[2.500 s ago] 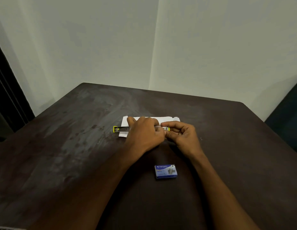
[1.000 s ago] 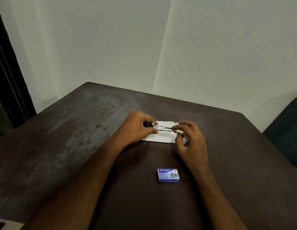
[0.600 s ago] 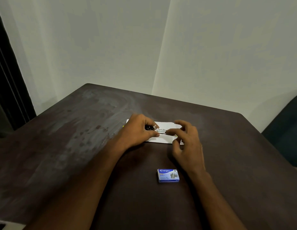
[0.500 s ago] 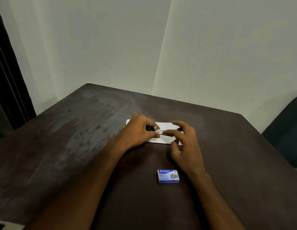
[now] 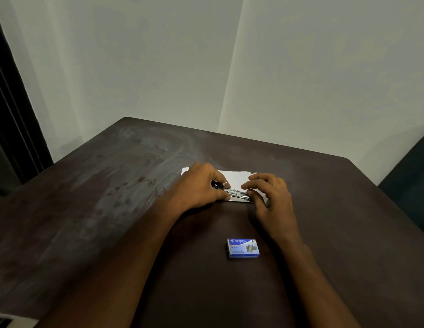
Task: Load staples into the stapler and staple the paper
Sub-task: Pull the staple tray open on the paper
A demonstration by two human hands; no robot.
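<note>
Now, our left hand (image 5: 201, 185), curled round the stapler (image 5: 238, 194) on the paper (image 5: 234, 178) beyond the staple box (image 5: 243, 248), should brace it firmly while our right hand (image 5: 271, 197), its pinch at the right end unclear, works that end squarely.

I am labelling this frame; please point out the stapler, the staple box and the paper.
stapler (image 5: 238, 194): head view, shiny metal rail.
staple box (image 5: 243, 247): head view, blue top face.
paper (image 5: 234, 179): head view, bare white middle.

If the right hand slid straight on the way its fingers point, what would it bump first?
Probably the stapler on the paper: the right hand points left at its metal end and may touch it already. The left hand, gripping the stapler, comes next.
</note>
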